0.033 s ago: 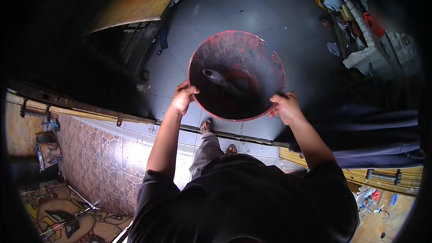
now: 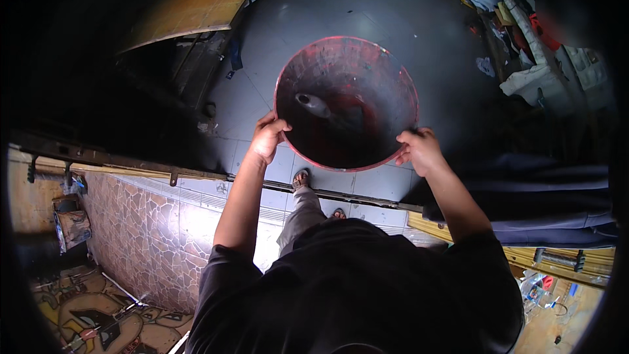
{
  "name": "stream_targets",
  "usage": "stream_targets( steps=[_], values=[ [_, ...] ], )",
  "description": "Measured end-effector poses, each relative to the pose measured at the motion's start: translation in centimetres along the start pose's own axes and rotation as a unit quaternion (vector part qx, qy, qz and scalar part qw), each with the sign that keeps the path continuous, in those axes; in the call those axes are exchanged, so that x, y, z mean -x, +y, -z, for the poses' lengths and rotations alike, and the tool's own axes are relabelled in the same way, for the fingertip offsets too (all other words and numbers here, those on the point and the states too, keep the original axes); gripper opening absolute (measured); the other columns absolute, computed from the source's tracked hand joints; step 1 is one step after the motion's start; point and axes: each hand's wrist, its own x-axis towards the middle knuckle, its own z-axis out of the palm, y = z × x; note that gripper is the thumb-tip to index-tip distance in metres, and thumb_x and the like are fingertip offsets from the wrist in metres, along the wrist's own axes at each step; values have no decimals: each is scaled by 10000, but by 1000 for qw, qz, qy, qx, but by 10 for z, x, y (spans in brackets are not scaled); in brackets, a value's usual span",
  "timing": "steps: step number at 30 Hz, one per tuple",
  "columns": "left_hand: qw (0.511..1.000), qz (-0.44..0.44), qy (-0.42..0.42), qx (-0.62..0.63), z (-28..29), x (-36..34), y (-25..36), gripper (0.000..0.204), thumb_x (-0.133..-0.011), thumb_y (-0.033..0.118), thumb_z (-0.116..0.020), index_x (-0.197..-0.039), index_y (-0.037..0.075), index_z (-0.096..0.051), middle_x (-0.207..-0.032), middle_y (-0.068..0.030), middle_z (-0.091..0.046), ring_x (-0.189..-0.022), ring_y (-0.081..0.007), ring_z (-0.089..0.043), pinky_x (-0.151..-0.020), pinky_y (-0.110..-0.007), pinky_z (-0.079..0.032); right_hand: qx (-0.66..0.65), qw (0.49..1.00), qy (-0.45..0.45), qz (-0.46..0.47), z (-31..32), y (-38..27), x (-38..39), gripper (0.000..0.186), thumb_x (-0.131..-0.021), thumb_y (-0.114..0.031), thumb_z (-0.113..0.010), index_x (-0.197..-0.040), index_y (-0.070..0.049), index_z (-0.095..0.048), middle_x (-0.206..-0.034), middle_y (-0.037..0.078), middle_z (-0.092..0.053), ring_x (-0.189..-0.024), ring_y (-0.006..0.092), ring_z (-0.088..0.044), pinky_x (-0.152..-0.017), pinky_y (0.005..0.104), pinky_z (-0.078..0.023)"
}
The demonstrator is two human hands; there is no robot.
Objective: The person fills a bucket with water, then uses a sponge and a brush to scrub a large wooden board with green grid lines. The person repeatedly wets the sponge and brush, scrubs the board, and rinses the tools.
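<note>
A large round bucket (image 2: 385,92) with a red rim hangs in front of me above the floor, its mouth facing up toward me. Dark stains and red paint-like smears cover its inner wall. My left hand (image 2: 266,139) is closed around the left side of the rim, thumb over the edge. On the right, my right hand (image 2: 422,151) pinches the opposite side of the rim. Inside lies a pale grey bottle-shaped thing (image 2: 314,105) with a dark opening at one end. The bottom of the bucket is in deep shadow.
Below the bucket is grey tiled floor (image 2: 327,6), with a threshold track (image 2: 367,198) by my feet. A wooden board (image 2: 203,3) stands at the far left. Piled clutter (image 2: 517,33) lines the far right. Dark cloth (image 2: 544,203) hangs at right.
The bucket has shifted very slightly away from me and to the right, and my right hand has moved with it. Both hands still grip the rim.
</note>
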Motion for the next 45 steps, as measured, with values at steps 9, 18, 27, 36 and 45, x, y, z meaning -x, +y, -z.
stream_targets(
  steps=[9,18,27,36,45],
  values=[
    [996,-81,-36,-18,-46,-148,94,325,-654,2,-535,-970,48,-594,-740,-4,-574,-671,-79,-506,-618,-200,-373,-21,994,91,62,8,-108,-105,179,-704,-80,-549,-671,92,-513,-563,133,-498,-389,235,-529,-355,297,-460],
    [991,-114,-62,-40,-116,-292,136,337,-646,-17,-508,-966,32,-600,-742,0,-567,-657,-69,-483,-594,-177,-351,7,987,112,118,62,-198,-225,176,-713,-67,-537,-668,103,-523,-546,153,-529,-386,236,-540,-336,297,-437],
    [993,-111,-10,-29,-175,-418,188,251,-640,-10,-526,-875,29,-604,-704,-14,-557,-638,-91,-512,-583,-215,-419,32,991,69,107,105,-296,-361,191,-712,-86,-530,-692,99,-486,-541,156,-519,-378,238,-535,-319,298,-424],
    [984,-157,80,4,-192,-514,280,147,-653,43,-538,-784,45,-604,-641,-8,-529,-494,-64,-420,-469,-198,-348,31,985,-58,161,92,-422,-498,170,-696,-99,-532,-686,64,-486,-566,155,-539,-364,241,-529,-275,291,-409],
    [954,-225,198,-25,-145,-609,393,43,-636,113,-562,-656,95,-596,-604,23,-528,-519,-76,-461,-433,-207,-338,81,959,-176,207,-3,-551,-631,155,-704,-104,-524,-686,46,-489,-599,178,-550,-381,230,-536,-283,282,-410]
  ],
)
